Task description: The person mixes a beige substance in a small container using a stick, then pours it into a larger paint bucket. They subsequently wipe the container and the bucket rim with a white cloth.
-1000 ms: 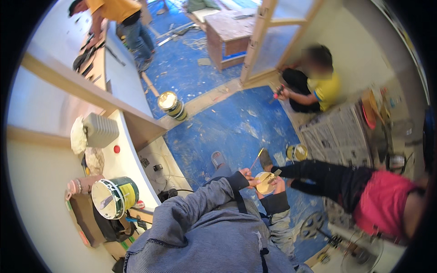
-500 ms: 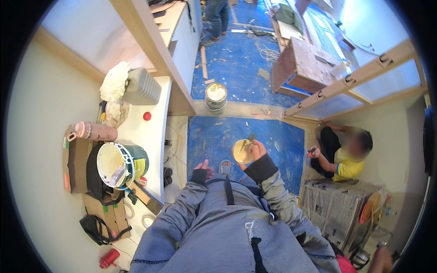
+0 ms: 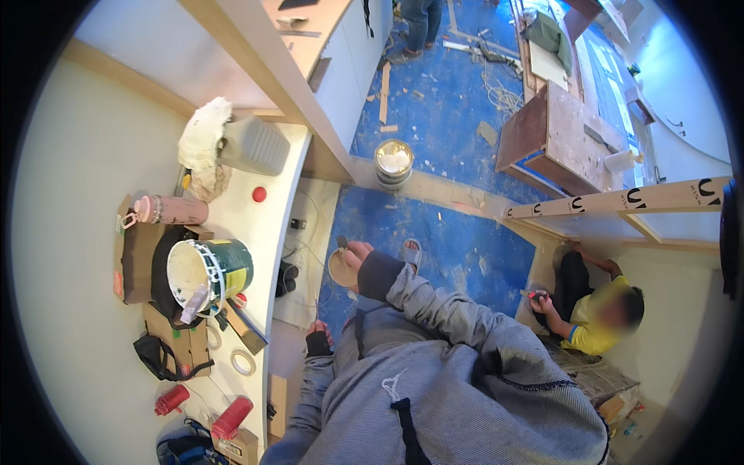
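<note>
My right hand (image 3: 356, 254) is closed on a round, shallow pale-yellow container (image 3: 341, 269), held in front of my body. A small dark flat piece (image 3: 342, 242) sticks up at its far rim; I cannot make out its kind. Lower and to the left, my left hand (image 3: 321, 330) hangs beside the white counter with its fingers loosely apart and nothing visible in them. To its left on the counter stands a dark green bucket (image 3: 236, 263) with white smears round its rim and a flat-bladed tool (image 3: 194, 304) in it.
A can with pale contents (image 3: 394, 159) stands at the doorway sill. The counter (image 3: 267, 232) also bears a pink bottle (image 3: 174, 209), a grey jerrycan (image 3: 256, 146) and tape rolls (image 3: 242, 362). At right a person in a yellow shirt (image 3: 597, 318) crouches by the wall, holding a tool.
My view and body have turned toward the counter. My right hand has swung left with the round container. My left hand has dropped lower beside the counter.
</note>
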Demonstrator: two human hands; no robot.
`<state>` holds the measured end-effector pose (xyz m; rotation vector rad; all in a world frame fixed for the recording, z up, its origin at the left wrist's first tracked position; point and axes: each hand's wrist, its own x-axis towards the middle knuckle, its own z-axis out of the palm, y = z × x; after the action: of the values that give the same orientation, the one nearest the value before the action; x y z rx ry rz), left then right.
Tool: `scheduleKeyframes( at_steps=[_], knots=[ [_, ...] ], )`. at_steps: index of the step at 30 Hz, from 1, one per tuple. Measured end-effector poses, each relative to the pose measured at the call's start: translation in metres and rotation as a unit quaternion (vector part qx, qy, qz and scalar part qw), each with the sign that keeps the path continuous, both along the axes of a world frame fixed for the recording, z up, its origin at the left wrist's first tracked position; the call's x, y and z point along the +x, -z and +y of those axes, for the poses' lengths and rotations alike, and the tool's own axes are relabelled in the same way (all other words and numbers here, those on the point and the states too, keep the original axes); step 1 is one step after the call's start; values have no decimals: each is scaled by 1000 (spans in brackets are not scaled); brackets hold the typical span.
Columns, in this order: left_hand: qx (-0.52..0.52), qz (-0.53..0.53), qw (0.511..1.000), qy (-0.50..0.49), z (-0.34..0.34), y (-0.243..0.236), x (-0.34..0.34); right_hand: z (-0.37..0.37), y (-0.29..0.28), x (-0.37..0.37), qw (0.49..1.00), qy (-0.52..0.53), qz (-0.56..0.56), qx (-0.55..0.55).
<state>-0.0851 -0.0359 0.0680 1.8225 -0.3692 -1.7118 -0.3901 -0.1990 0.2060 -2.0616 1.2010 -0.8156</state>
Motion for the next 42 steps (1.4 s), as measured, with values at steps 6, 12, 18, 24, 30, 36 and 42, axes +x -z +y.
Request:
scheduleKeyframes(
  at_steps=[6, 12, 18, 24, 30, 36, 42],
  knots=[
    [5, -120, 985, 123, -11, -18, -31, -3, 41, -74, 998, 51, -16, 26],
    [-190, -326, 866, 328, -24, -28, -48, 9, 73, -160, 987, 140, 20, 70],
    [-203, -294, 891, 282, -67, -5, -78, -3, 82, -231, 971, 225, 51, 59],
    [-220, -207, 912, 278, -139, 37, -117, -33, 85, -273, 962, 267, 57, 0],
    [-67, -41, 972, 224, -233, 54, -168, -57, 25, -289, 961, 268, 60, 26],
    [-1, 71, 952, 297, -358, 82, -255, -68, 29, -345, 941, 334, 53, 29],
    [-12, -2, 927, 376, -455, 103, -343, -116, 34, -437, 899, 425, 86, 63]
  ],
)
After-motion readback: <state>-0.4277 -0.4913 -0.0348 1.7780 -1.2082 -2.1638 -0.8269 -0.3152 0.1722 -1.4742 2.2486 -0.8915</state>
